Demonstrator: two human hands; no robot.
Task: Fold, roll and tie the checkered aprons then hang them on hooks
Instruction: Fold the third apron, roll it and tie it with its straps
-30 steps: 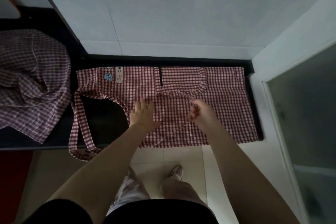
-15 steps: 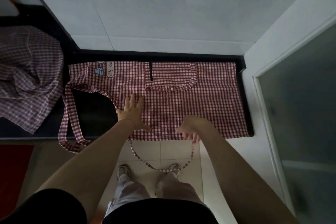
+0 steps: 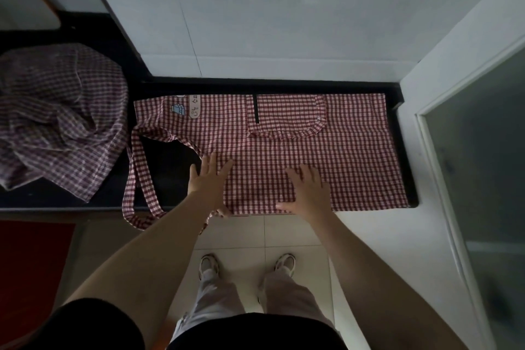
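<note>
**Tie string let go, both palms down**

Right hand (image 3: pixel 308 193) pinched the thin tie a moment ago; now it lies spread flat on the red checkered apron (image 3: pixel 312 150) beside the left hand (image 3: pixel 208 179), also spread. Apron folded along the bench (image 3: pixel 170 167) front edge, right end. Likely smoothing before rolling. Second apron (image 3: pixel 59 119) heaped at left.
</note>
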